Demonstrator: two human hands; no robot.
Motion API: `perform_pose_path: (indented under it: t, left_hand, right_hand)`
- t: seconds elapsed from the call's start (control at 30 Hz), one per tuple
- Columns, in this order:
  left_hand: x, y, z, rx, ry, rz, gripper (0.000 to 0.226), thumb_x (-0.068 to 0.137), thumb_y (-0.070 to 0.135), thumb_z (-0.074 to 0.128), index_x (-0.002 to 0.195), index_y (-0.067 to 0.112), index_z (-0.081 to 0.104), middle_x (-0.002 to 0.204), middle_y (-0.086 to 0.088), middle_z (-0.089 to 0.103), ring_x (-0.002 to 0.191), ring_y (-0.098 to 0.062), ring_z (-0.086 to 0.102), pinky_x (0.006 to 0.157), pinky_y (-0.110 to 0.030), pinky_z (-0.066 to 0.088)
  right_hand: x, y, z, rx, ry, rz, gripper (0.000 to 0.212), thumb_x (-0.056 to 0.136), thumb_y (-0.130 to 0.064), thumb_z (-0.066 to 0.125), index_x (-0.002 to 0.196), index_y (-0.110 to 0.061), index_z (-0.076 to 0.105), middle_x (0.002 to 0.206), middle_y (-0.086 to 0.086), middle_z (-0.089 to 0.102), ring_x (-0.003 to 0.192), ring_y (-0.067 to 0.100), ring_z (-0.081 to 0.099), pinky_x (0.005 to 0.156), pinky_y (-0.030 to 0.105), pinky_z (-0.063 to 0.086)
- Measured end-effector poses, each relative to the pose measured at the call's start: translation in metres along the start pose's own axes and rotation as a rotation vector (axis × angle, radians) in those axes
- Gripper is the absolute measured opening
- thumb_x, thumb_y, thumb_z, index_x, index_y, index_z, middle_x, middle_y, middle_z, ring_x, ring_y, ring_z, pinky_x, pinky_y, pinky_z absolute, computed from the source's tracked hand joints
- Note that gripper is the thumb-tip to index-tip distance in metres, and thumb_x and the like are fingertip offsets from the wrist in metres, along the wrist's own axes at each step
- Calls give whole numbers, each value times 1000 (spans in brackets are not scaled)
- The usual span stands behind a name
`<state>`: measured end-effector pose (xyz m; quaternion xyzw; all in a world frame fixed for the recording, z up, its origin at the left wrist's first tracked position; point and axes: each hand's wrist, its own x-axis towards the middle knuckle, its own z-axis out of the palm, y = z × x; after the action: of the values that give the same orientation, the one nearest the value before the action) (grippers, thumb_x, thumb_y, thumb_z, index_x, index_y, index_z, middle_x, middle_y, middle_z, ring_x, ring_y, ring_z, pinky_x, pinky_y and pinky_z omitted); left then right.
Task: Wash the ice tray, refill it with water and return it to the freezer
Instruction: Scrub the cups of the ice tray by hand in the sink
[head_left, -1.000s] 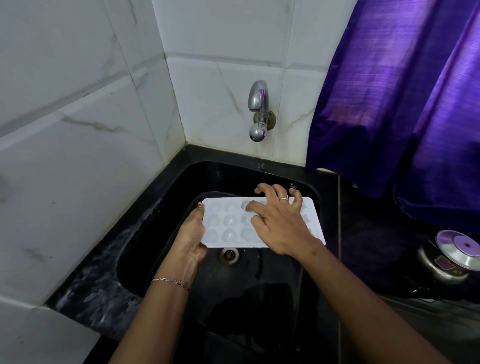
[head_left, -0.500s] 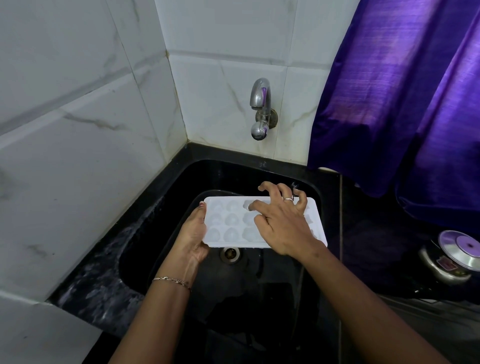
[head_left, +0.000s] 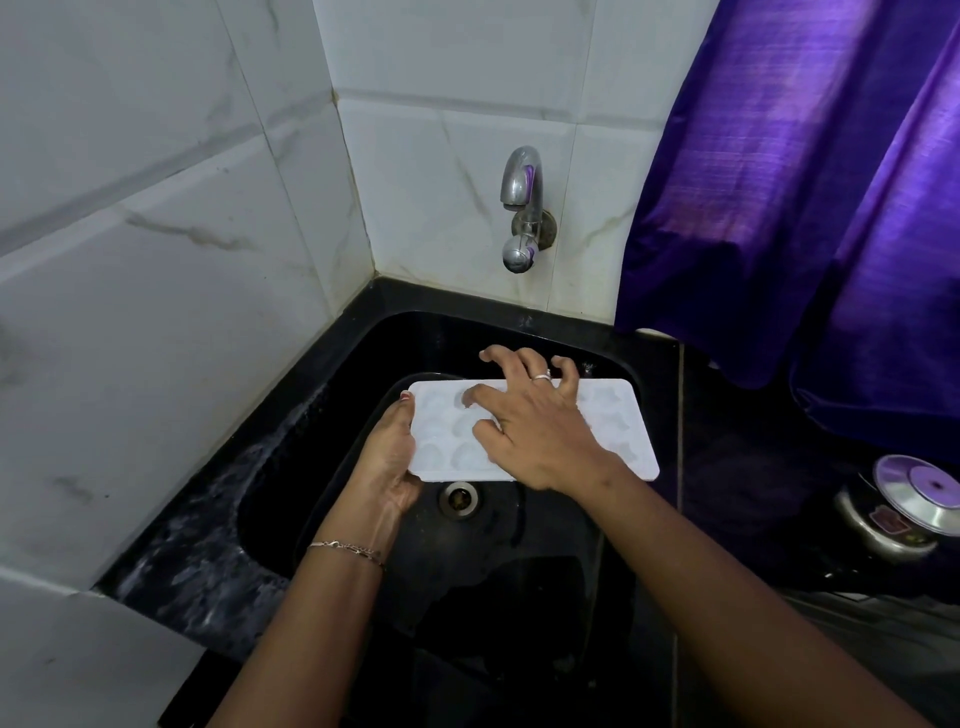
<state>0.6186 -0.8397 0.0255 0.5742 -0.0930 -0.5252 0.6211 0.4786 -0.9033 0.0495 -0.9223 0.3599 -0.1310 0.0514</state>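
Two bare hands work at a white ice tray (head_left: 621, 434) held roughly level over a black sink (head_left: 415, 338), just beyond the round metal drain (head_left: 458, 498) in the basin floor. The left grip (head_left: 387, 457) is clamped on the tray's left short edge, with the thumb lying along the top rim toward the far corner and the remaining fingers hidden beneath, so it is grasping the tray. A thin bracelet (head_left: 347, 548) circles that wrist. The right grip (head_left: 535, 431) lies released across the tray's upper face, its fingers spread and bent. The thumb and forefinger tips touch the moulded hollows, while the other fingertips reach past the far long edge with the dark basin behind them, and it clasps nothing. A ring (head_left: 541, 376) shows on one of those fingers. The rounded hollows can be seen in rows on either side of that hand; whether they hold water cannot be told. A chrome tap (head_left: 522, 208) juts from the white marbled wall tiles (head_left: 156, 234) above the back of the sink, well apart from the tray. The black stone table (head_left: 753, 467) surrounds the basin, its left part speckled and shiny. To the right hangs a purple curtain (head_left: 789, 208), its hem reaching down near the table. A steel pot (head_left: 883, 519) with a shiny lid stands at the far right edge.
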Motion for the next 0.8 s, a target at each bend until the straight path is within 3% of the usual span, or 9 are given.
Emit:
perform_pose_path:
  t: [0.17,0.33,0.8]
  left_hand:
    - [0,1,0,-4,6,7,39,105,35,32,99,13,63,83,-8,75,77,-28,70,72,-43,57]
    - [3,4,1,7,25,12,38,105,37,33,108,13,62,104,-14,71,89,-31,69,76,-44,57]
    - [5,3,2,0,41,-1,36,105,36,34,99,16,63,91,-9,72,82,-28,69,72,-42,57]
  right_hand:
    - [6,-7,7,-16,-5,21,65,76,-48,13,114,-36,64,147,-4,33,135,21,25,108,49,4]
    - [4,-8,8,-40,43,53,60,78,-45,16,112,-33,64,140,0,40,129,24,32,104,50,8]
    - [4,-8,11,-36,45,77,62,78,-45,13,113,-38,63,144,-2,36,133,23,27,106,49,1]
